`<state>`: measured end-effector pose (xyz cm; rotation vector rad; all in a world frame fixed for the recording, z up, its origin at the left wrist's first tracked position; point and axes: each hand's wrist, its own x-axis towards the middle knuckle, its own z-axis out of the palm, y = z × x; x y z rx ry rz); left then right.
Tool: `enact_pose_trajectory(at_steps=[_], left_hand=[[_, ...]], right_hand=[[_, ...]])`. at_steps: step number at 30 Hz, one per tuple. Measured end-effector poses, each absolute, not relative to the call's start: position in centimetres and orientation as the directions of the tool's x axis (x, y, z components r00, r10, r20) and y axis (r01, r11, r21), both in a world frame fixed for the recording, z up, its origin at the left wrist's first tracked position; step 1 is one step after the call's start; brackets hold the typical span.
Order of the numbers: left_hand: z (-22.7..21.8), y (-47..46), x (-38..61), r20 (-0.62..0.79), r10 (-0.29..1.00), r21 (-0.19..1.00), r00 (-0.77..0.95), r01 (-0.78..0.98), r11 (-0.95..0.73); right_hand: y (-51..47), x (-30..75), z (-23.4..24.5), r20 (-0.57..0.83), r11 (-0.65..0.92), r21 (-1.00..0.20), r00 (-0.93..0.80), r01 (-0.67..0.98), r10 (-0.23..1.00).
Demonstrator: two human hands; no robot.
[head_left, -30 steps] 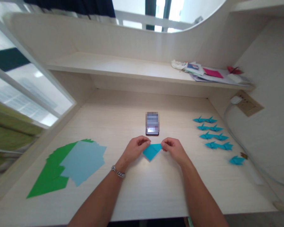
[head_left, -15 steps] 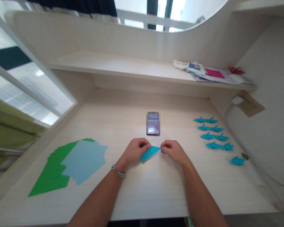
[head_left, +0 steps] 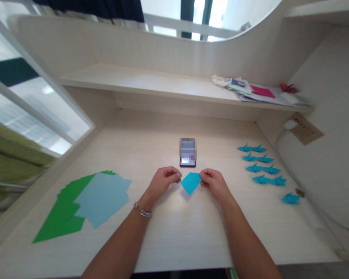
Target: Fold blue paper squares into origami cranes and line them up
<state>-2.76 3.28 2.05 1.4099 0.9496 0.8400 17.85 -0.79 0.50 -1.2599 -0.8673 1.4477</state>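
Observation:
A folded piece of blue origami paper (head_left: 190, 184) is over the desk in front of me, one point facing me. My right hand (head_left: 214, 183) pinches its right corner between thumb and fingers. At the left corner, my left hand (head_left: 164, 182) has its thumb and index finger drawn close together. Whether those fingertips touch the paper I cannot tell. Just beyond the paper lies a phone (head_left: 187, 162), its screen blurred.
Green paper sheets (head_left: 56, 217) and light blue sheets (head_left: 106, 199) lie fanned out at the left. Several small blue folded-paper figures (head_left: 263, 169) line the right side, beside a cable (head_left: 291, 170). A shelf (head_left: 151, 83) with papers (head_left: 258, 93) runs across the back.
The blue paper has been turned and now shows a broader, kite-like face instead of a narrow triangle. My left hand has shifted slightly away from me, to the paper's left corner. My right hand keeps its pinch.

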Motion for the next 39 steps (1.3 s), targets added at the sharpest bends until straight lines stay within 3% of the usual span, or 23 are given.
enact_pose_trajectory(at_steps=[3,6,8,11,15,19,24,34,39], left_hand=[[2.2,3.0,-2.5,0.050,0.911,0.999,0.409,-0.030,-0.042],[2.1,2.4,-1.9,0.099,0.886,0.995,0.454,-0.072,-0.075],[2.1,2.2,-1.6,0.076,0.893,0.997,0.443,-0.035,-0.068],[2.0,2.5,-1.8,-0.004,0.916,0.999,0.400,0.046,-0.016],[1.7,2.8,-2.0,-0.074,0.902,0.993,0.426,0.114,0.028],[1.6,2.7,-1.9,-0.119,0.864,0.988,0.489,0.147,0.053],[1.6,2.6,-1.9,-0.141,0.862,0.989,0.487,0.106,0.101],[2.1,2.7,-2.2,-0.186,0.888,0.980,0.420,0.018,0.197],[2.4,2.6,-2.3,-0.159,0.899,0.986,0.408,0.021,0.165]], right_hand=[[-1.0,17.8,0.9,-0.315,-0.308,-0.896,-0.029,-0.321,0.949],[-1.3,16.7,0.9,-0.356,-0.382,-0.867,-0.138,-0.321,0.924],[-1.3,16.1,0.6,-0.370,-0.400,-0.884,-0.161,-0.243,0.915],[-1.0,16.4,0.2,-0.311,-0.310,-0.947,-0.010,-0.085,0.950],[-0.6,17.9,0.6,-0.187,-0.169,-0.976,0.126,-0.140,0.974],[-0.9,18.0,1.1,-0.116,-0.114,-0.990,0.022,-0.083,0.993],[-1.2,17.4,0.8,-0.159,-0.158,-0.987,-0.080,0.030,0.984],[-1.6,17.6,1.1,-0.198,-0.230,-0.959,-0.189,-0.168,0.962],[-1.9,17.8,1.6,-0.200,-0.246,-0.945,-0.213,-0.215,0.956]])
